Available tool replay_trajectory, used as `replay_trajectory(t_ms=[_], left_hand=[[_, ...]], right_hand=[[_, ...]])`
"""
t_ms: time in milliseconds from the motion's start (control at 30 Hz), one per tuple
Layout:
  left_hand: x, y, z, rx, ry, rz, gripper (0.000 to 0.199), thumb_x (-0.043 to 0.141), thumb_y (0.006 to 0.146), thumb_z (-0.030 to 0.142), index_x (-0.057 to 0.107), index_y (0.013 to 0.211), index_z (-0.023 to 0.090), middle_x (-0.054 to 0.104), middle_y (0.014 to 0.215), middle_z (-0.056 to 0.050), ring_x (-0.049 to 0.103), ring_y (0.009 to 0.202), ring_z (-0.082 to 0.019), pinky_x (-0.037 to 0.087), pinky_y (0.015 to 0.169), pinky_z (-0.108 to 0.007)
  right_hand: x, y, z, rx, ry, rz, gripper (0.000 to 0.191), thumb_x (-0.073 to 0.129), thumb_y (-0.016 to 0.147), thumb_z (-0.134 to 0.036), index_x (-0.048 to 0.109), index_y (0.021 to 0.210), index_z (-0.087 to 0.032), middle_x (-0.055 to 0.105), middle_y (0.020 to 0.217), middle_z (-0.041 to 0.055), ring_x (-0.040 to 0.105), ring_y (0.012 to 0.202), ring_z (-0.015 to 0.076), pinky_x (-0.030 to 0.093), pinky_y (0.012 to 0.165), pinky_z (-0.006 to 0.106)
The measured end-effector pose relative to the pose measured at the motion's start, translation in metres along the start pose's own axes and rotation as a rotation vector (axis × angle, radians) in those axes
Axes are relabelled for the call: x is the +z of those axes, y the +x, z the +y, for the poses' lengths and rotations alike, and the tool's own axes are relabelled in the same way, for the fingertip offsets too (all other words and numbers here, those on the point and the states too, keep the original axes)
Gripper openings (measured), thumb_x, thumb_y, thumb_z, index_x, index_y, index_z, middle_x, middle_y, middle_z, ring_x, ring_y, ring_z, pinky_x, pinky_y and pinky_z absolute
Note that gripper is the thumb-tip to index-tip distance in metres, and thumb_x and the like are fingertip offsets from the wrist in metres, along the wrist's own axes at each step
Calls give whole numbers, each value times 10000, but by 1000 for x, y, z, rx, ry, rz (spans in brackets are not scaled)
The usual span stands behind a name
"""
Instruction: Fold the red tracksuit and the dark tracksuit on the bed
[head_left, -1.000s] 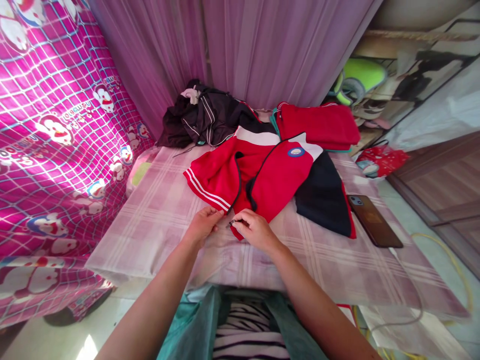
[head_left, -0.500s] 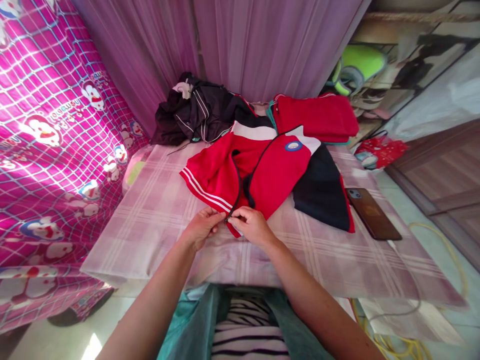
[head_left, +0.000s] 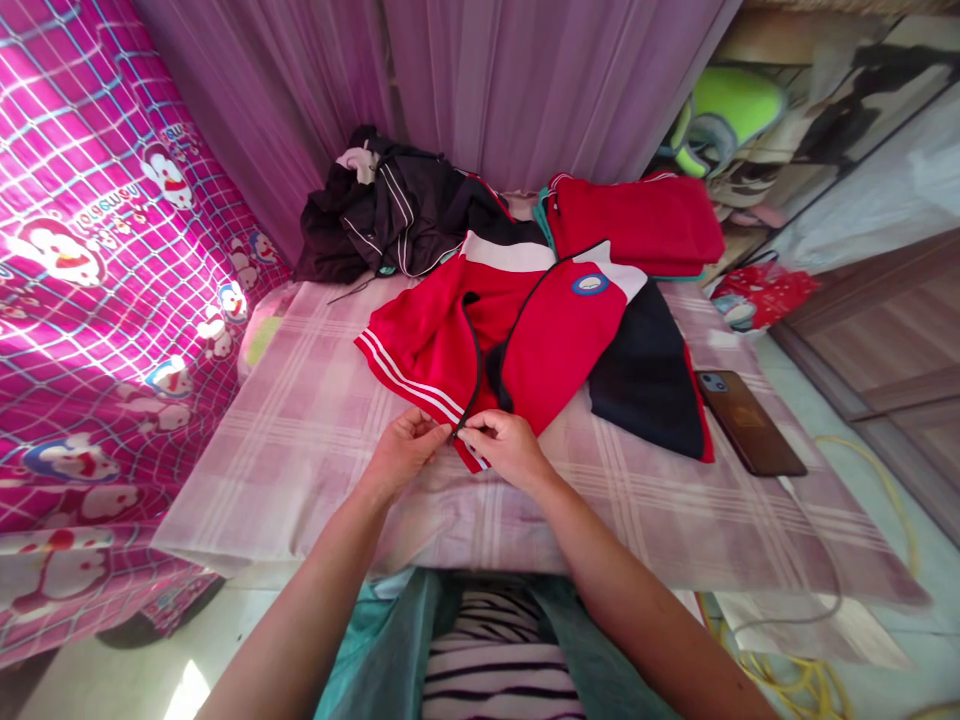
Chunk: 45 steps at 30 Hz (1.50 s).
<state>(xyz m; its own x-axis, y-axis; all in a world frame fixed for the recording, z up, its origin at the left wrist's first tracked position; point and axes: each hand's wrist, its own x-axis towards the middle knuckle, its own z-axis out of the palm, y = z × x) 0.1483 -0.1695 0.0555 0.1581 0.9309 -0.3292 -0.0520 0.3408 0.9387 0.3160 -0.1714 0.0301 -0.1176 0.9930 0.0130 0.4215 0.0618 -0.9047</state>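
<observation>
Only loose letters on the pink cloth

Rounded lettering (head_left: 112,208) runs across the pink printed cloth (head_left: 127,330) at ten o'clock, among its cartoon figures. O shapes and a W-like shape stand out, but folds and slant keep any whole word from being read. The oval badge (head_left: 590,285) on the red jacket (head_left: 562,345), toward one o'clock, shows no legible wording. Marks on the phone (head_left: 750,425) at three o'clock are too faint.

Dark clothes (head_left: 427,215) heaped on bench (head_left: 262,450), eleven o'clock. Folded red clothes (head_left: 637,225), between one and two o'clock. Phone (head_left: 750,422) flat, near three o'clock, cable (head_left: 786,488) plugged in. Blurred lime-green item (head_left: 742,100), toward two o'clock, perhaps visor.
</observation>
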Motion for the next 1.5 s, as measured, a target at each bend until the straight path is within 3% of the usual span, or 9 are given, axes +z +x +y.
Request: replay_trajectory(t_ms=[267,667,900,1167,1500], left_hand=[[4,2,-4,8,-15,52,415,823,596,488,596,765,184,539,520,84,383,414,-37,247,400,-174],[4,1,-5,38,-26,25,389,820,599,470,609,755,182,548,523,77,382,420,-40,257,406,-182],[-1,0,0,-7,-2,-26,378,817,606,442,647,810,173,641,627,35,385,437,-36,225,403,-190],[-5,-6,1,-74,39,-12,429,795,596,515,630,802,176,559,583,62,391,441,-38,225,405,-177],[1,-6,-6,-53,88,16,454,764,619,593,620,704,172,501,513,68,380,444,-49,219,409,-191]], right_hand=[[-1,-1,-3,-11,-14,-18,63,701,797,-247,729,760,-204,698,691,-1,609,594,124,443,567,229],[-1,-2,-3,25,23,-8,97,684,805,-275,720,752,-201,689,676,3,620,612,136,452,581,238],[2,-4,0,22,61,-6,120,656,832,-303,714,805,-201,686,701,1,624,631,132,476,598,237],[-1,-9,-6,-150,-152,-11,71,669,865,-269,723,853,-225,688,900,26,613,700,119,480,678,246],[2,-11,-10,-121,-173,25,100,677,858,-238,699,767,-204,651,812,8,598,688,119,440,658,243]])
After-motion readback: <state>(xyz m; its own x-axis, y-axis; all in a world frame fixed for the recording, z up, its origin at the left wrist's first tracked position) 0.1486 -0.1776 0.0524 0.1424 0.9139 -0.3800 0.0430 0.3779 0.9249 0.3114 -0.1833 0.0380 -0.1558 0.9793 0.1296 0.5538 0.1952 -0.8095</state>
